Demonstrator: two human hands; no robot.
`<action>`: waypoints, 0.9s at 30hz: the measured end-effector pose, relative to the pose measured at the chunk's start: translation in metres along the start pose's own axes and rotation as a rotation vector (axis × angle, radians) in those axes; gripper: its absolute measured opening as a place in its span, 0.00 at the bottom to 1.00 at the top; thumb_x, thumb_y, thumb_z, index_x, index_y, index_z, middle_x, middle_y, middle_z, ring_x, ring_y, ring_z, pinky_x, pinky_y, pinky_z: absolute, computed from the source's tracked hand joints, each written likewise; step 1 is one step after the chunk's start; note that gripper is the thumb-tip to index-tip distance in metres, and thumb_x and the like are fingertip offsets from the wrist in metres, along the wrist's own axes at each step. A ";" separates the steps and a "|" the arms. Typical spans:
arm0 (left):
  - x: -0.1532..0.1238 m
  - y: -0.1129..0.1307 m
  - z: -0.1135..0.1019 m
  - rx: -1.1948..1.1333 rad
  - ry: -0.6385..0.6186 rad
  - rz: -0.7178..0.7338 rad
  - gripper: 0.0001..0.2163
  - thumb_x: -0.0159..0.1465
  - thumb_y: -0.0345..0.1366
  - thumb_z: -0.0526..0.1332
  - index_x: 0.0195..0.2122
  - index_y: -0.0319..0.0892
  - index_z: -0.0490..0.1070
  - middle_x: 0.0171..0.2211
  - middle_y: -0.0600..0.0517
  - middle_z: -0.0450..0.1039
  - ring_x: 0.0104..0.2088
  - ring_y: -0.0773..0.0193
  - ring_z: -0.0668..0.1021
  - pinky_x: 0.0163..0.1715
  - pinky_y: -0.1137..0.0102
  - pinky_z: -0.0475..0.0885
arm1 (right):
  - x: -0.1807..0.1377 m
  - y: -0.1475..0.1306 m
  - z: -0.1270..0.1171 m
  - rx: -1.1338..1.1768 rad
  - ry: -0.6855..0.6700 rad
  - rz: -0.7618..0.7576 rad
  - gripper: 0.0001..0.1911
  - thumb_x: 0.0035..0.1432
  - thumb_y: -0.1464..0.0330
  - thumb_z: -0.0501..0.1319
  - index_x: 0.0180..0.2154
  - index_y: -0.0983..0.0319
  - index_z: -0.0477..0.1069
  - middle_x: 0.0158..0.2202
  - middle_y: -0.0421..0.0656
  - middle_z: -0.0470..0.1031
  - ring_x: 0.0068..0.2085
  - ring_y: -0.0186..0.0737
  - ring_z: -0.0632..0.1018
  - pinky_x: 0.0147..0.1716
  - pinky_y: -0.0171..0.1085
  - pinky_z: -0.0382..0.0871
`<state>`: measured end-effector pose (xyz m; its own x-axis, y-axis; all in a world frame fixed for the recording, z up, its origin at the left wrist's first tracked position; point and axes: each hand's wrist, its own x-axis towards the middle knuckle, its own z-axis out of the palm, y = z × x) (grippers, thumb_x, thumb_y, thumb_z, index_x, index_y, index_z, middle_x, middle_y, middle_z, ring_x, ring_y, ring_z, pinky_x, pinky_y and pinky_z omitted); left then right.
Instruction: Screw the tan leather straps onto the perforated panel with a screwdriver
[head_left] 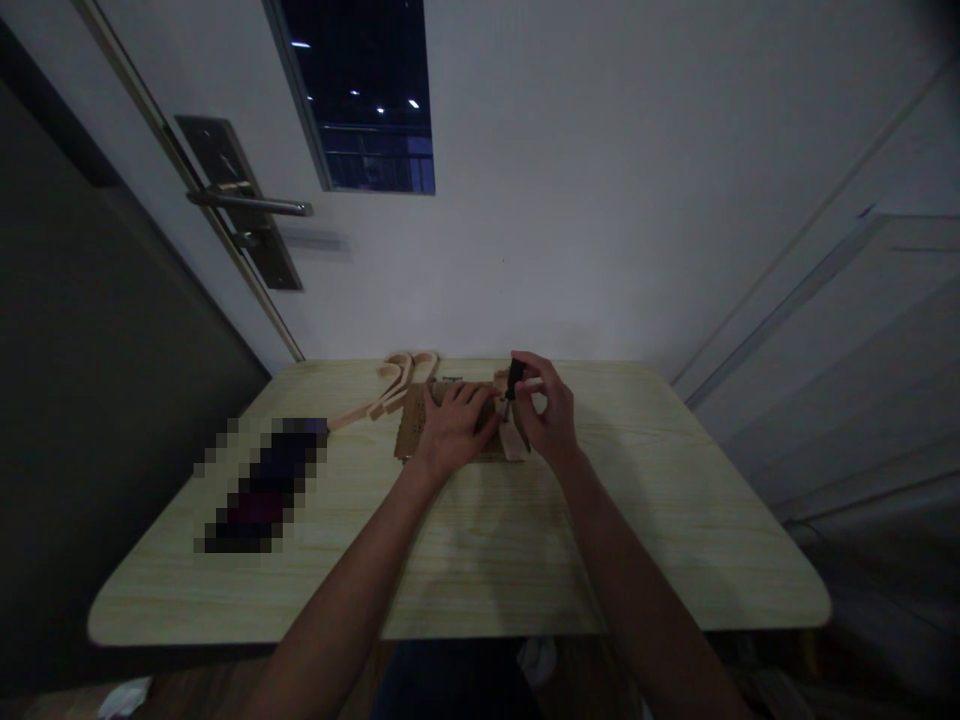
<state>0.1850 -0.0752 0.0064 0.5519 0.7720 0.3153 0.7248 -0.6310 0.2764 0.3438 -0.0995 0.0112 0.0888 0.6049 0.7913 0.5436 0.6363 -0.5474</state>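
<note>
My right hand (550, 408) grips a small screwdriver (515, 378) by its black handle. The screwdriver stands nearly upright, its shaft pointing down at a pale wooden piece (512, 440). Palm down, my left hand (457, 425) lies with its fingers spread over a brown panel (409, 425) with a scalloped left edge and small cut-out holes. The thumb and fingertips reach close to the screwdriver's tip. Both hands cover much of the panel, and the exact contact at the tip is too small to make out.
Curved wooden pieces (401, 380) shaped like hooks lie behind the panel's left side. A pixelated dark object (266, 490) is on the table's left. The pale wood-grain table (675, 560) meets a white door (562, 200) with a metal handle (255, 203).
</note>
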 end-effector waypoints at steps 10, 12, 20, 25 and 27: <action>0.000 0.000 0.000 0.009 0.002 0.004 0.15 0.70 0.45 0.49 0.56 0.50 0.63 0.58 0.49 0.68 0.61 0.51 0.65 0.61 0.32 0.41 | 0.000 0.003 0.002 -0.028 -0.007 0.039 0.18 0.64 0.64 0.56 0.56 0.54 0.66 0.40 0.41 0.76 0.24 0.29 0.69 0.24 0.32 0.69; 0.000 0.000 0.001 0.014 0.008 0.003 0.16 0.71 0.45 0.49 0.56 0.50 0.63 0.59 0.48 0.68 0.61 0.51 0.65 0.61 0.32 0.41 | 0.000 0.004 0.003 -0.027 -0.014 0.050 0.19 0.63 0.63 0.57 0.56 0.54 0.66 0.40 0.41 0.75 0.24 0.29 0.67 0.23 0.32 0.68; 0.000 -0.001 0.001 0.039 0.004 0.005 0.16 0.70 0.46 0.50 0.56 0.49 0.62 0.59 0.47 0.68 0.60 0.50 0.66 0.61 0.31 0.43 | 0.001 0.005 0.004 -0.008 0.006 0.074 0.18 0.60 0.61 0.62 0.52 0.54 0.68 0.34 0.38 0.69 0.25 0.28 0.67 0.23 0.31 0.68; 0.000 0.000 0.001 0.032 -0.002 -0.006 0.16 0.70 0.46 0.50 0.56 0.51 0.62 0.58 0.49 0.68 0.61 0.51 0.65 0.62 0.34 0.42 | 0.001 0.001 0.001 0.036 0.014 0.093 0.14 0.63 0.62 0.58 0.50 0.54 0.68 0.38 0.40 0.74 0.31 0.31 0.73 0.24 0.31 0.70; 0.000 0.000 0.001 0.025 -0.004 -0.005 0.16 0.70 0.46 0.50 0.56 0.51 0.63 0.58 0.49 0.68 0.61 0.51 0.65 0.62 0.34 0.41 | 0.001 -0.001 0.000 0.067 0.003 0.082 0.14 0.64 0.62 0.57 0.51 0.55 0.68 0.42 0.42 0.75 0.36 0.34 0.77 0.27 0.32 0.73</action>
<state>0.1852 -0.0746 0.0057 0.5499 0.7755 0.3100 0.7378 -0.6251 0.2549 0.3432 -0.0994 0.0129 0.1331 0.6552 0.7436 0.4775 0.6151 -0.6274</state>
